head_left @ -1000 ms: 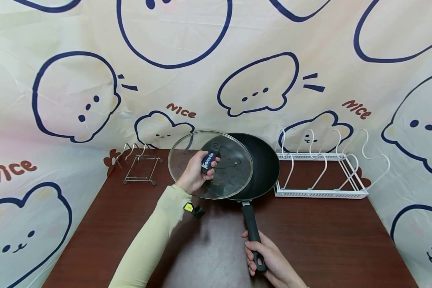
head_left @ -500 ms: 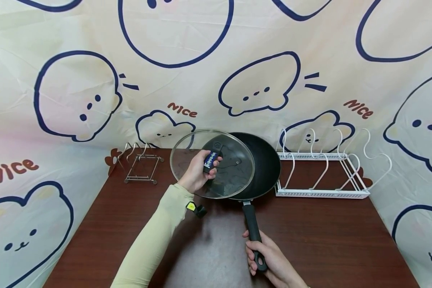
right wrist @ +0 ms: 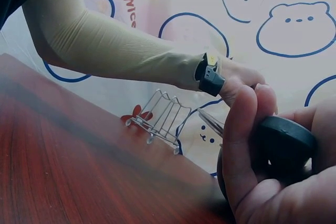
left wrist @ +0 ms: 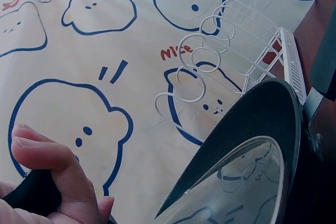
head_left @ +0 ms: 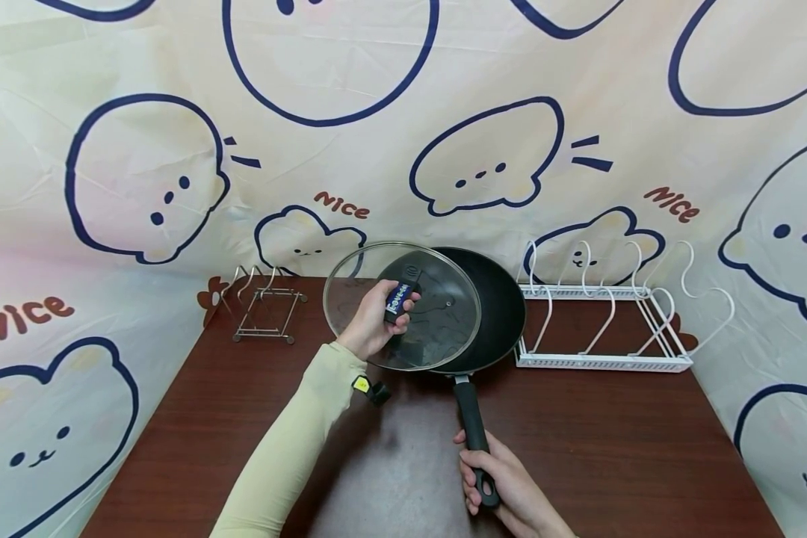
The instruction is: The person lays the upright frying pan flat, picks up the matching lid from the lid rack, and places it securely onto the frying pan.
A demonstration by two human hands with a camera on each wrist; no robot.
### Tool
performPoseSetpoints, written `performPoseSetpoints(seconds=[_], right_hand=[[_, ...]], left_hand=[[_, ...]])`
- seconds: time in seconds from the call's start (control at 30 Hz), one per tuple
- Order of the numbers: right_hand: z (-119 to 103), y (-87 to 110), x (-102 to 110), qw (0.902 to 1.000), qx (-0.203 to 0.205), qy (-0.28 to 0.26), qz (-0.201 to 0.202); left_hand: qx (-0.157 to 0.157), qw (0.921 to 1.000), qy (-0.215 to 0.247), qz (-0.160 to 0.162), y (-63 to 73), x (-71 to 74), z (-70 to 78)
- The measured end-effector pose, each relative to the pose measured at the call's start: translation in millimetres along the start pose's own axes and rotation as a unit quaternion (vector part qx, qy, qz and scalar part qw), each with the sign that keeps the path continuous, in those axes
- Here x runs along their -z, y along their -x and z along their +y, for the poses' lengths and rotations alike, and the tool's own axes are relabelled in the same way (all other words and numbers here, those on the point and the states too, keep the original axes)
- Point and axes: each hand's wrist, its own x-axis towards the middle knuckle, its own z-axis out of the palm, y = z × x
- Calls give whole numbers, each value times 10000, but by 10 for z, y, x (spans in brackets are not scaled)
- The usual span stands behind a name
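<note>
My left hand [head_left: 376,317] grips the black handle [head_left: 400,299] of a round glass lid [head_left: 437,336], its thumb and fingers curled round it. In the head view the lid overlaps the left part of a black frying pan [head_left: 501,314], leaving the pan's right side uncovered. My right hand [head_left: 504,478] holds the pan's long black handle [head_left: 469,418] near its end, fingers wrapped round. Seen from the left wrist, the lid's glass [left wrist: 252,182] lies against the inside of the pan [left wrist: 252,108]. The right wrist view shows the handle's end [right wrist: 286,135] between fingers and thumb.
A white wire rack [head_left: 601,362] with curved hooks stands at the back right of the brown table [head_left: 578,441]. At the back left is a small metal rack [head_left: 264,332]. A cartoon-printed cloth [head_left: 350,164] hangs behind the table.
My left hand has moved slightly right with the lid, which covers a little more of the pan. The right hand keeps its grip on the pan handle, nearly still.
</note>
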Motion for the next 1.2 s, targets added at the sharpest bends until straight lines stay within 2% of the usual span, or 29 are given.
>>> performPoseSetpoints(seconds=[0.33, 1.2], right_hand=[[-16, 13, -9, 10000, -47, 52, 29], [-13, 9, -18, 9999, -65, 34, 89]], left_hand=[[-116, 9999, -65, -35, -27, -26, -33], [70, 9999, 36, -63, -49, -67, -45]])
